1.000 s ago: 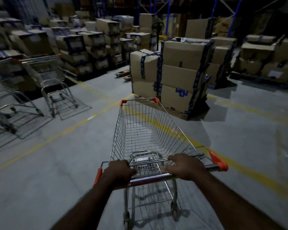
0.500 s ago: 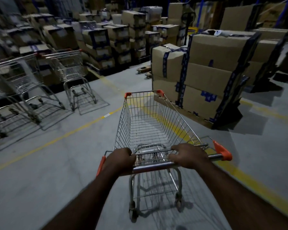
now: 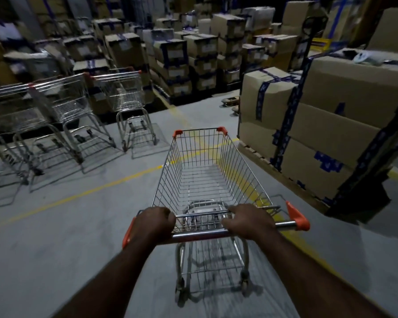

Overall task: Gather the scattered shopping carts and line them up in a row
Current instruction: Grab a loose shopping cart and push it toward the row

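An empty wire shopping cart (image 3: 205, 171) with orange corner caps stands right in front of me on the grey floor. My left hand (image 3: 154, 222) grips the left part of its chrome handle bar (image 3: 200, 234). My right hand (image 3: 247, 220) grips the bar right of centre. At the left, a row of parked carts (image 3: 62, 111) stands side by side behind a yellow floor line, the rightmost parked cart (image 3: 126, 97) nearest to my cart's front.
A pallet of tall taped cardboard boxes (image 3: 326, 125) stands close on the right of my cart. More stacked boxes (image 3: 182, 56) fill the back. Yellow floor lines (image 3: 83, 196) cross the grey concrete floor.
The cart and I have turned left and moved forward. The parked carts at the left are now larger and nearer to the centre. The box pallet has slid to the right.
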`<state>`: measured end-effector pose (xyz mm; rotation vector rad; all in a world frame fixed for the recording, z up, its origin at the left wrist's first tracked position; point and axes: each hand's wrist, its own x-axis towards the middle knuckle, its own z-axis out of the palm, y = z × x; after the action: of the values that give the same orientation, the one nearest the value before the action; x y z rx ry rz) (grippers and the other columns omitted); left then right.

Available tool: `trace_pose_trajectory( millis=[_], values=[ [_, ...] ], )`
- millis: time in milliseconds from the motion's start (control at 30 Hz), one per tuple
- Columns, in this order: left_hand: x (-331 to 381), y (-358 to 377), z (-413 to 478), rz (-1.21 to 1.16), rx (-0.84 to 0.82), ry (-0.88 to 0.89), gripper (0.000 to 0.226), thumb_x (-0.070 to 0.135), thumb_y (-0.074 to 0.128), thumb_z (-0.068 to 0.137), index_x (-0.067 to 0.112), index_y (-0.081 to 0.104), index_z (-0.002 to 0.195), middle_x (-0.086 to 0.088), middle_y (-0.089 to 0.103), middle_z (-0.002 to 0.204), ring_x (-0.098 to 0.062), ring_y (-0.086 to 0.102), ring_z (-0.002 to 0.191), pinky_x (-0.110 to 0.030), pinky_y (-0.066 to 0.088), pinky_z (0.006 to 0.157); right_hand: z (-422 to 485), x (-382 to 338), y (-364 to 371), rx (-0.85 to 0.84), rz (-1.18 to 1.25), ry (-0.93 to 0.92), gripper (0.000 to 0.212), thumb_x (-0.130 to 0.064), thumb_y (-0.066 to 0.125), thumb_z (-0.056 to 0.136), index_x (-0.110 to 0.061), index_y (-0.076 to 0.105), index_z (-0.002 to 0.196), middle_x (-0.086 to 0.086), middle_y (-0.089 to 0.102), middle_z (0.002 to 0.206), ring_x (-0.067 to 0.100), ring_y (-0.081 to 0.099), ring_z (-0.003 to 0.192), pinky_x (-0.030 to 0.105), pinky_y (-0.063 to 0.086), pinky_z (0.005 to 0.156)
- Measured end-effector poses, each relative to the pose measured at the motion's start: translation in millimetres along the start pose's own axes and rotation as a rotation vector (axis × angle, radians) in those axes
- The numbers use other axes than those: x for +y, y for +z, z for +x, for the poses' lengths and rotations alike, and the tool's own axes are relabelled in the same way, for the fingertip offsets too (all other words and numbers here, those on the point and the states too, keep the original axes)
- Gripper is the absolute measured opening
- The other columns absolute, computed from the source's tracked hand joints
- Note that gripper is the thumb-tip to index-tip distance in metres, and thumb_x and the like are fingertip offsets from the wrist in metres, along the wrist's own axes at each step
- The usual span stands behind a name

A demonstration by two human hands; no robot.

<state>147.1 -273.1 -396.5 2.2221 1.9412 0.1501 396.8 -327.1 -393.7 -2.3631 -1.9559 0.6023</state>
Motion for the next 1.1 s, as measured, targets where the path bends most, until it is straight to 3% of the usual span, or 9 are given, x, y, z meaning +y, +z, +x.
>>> trace_pose_trajectory(
  millis=[200, 367, 567, 800, 867, 933, 1033, 1100],
  values=[
    [17.6, 3.7, 71.3, -0.039, 0.001, -0.051, 0.031, 0.039, 0.045, 0.088, 0.018, 0.058, 0.069, -0.002, 0.067, 0.077, -0.023, 0.061, 0.076, -0.03, 0.04, 0.063, 81.3, 13.4, -26.7, -0.014, 0.003, -0.026, 0.074, -0.068, 0.046, 0.072, -0.033, 0.058, 0.136, 0.002, 0.064, 0.132, 0.025, 0.06, 0.116, 0.042, 0.05, 0.093],
    [30.9, 0.8, 144.2, -0.057, -0.017, -0.088, 0.032, 0.037, 0.047, 0.087, 0.017, 0.053, 0.064, -0.001, 0.06, 0.072, -0.025, 0.059, 0.076, -0.031, 0.036, 0.064, 154.1, 18.6, -53.0, -0.013, -0.025, -0.044, 0.075, -0.069, 0.044, 0.075, -0.032, 0.054, 0.14, 0.0, 0.058, 0.142, 0.025, 0.054, 0.128, 0.043, 0.047, 0.1],
    [43.3, -7.1, 246.6, -0.026, -0.095, -0.05, 0.027, 0.037, 0.051, 0.092, 0.019, 0.071, 0.09, 0.001, 0.066, 0.088, -0.015, 0.05, 0.075, -0.028, 0.035, 0.065, 252.3, 17.9, -83.6, -0.023, -0.005, -0.063, 0.079, -0.068, 0.043, 0.075, -0.03, 0.053, 0.143, 0.001, 0.057, 0.144, 0.025, 0.054, 0.128, 0.044, 0.047, 0.101],
    [54.0, -9.4, 355.3, -0.048, -0.119, -0.068, 0.028, 0.038, 0.048, 0.091, 0.018, 0.063, 0.078, 0.003, 0.064, 0.08, -0.017, 0.055, 0.079, -0.028, 0.036, 0.066, 365.5, 21.6, -118.6, -0.025, -0.03, -0.089, 0.077, -0.068, 0.043, 0.078, -0.03, 0.052, 0.144, 0.003, 0.056, 0.145, 0.027, 0.053, 0.129, 0.046, 0.046, 0.1],
    [59.5, -9.5, 385.7, -0.043, -0.118, -0.069, 0.028, 0.041, 0.05, 0.091, 0.019, 0.067, 0.084, 0.001, 0.068, 0.087, -0.018, 0.057, 0.083, -0.028, 0.036, 0.068, 399.0, 24.3, -127.0, -0.034, -0.046, -0.102, 0.078, -0.07, 0.042, 0.078, -0.031, 0.05, 0.145, 0.004, 0.054, 0.147, 0.028, 0.052, 0.131, 0.047, 0.046, 0.101],
    [61.2, -7.8, 419.8, -0.069, -0.174, -0.066, 0.042, 0.055, 0.052, 0.088, 0.025, 0.072, 0.11, 0.002, 0.072, 0.11, -0.017, 0.06, 0.097, -0.028, 0.039, 0.075, 434.0, 28.3, -135.1, -0.036, -0.053, -0.121, 0.077, -0.07, 0.042, 0.078, -0.031, 0.051, 0.144, 0.004, 0.055, 0.146, 0.028, 0.052, 0.131, 0.047, 0.046, 0.101],
    [60.0, -4.7, 464.6, -0.116, -0.327, 0.027, 0.102, 0.095, 0.038, 0.067, 0.031, 0.051, 0.145, 0.003, 0.055, 0.147, -0.02, 0.05, 0.134, -0.038, 0.042, 0.105, 484.4, 34.9, -146.4, -0.038, -0.066, -0.168, 0.078, -0.073, 0.041, 0.081, -0.03, 0.049, 0.146, 0.004, 0.052, 0.149, 0.027, 0.049, 0.133, 0.047, 0.044, 0.103],
    [64.5, -2.7, 499.7, -0.048, -0.362, 0.111, 0.126, 0.107, 0.024, 0.054, 0.031, 0.039, 0.153, 0.003, 0.045, 0.155, -0.02, 0.041, 0.142, -0.042, 0.036, 0.113, 527.4, 40.7, -156.1, -0.052, -0.068, -0.199, 0.085, -0.079, 0.037, 0.078, -0.03, 0.047, 0.147, 0.003, 0.051, 0.15, 0.027, 0.048, 0.135, 0.048, 0.043, 0.105]
  ],
)
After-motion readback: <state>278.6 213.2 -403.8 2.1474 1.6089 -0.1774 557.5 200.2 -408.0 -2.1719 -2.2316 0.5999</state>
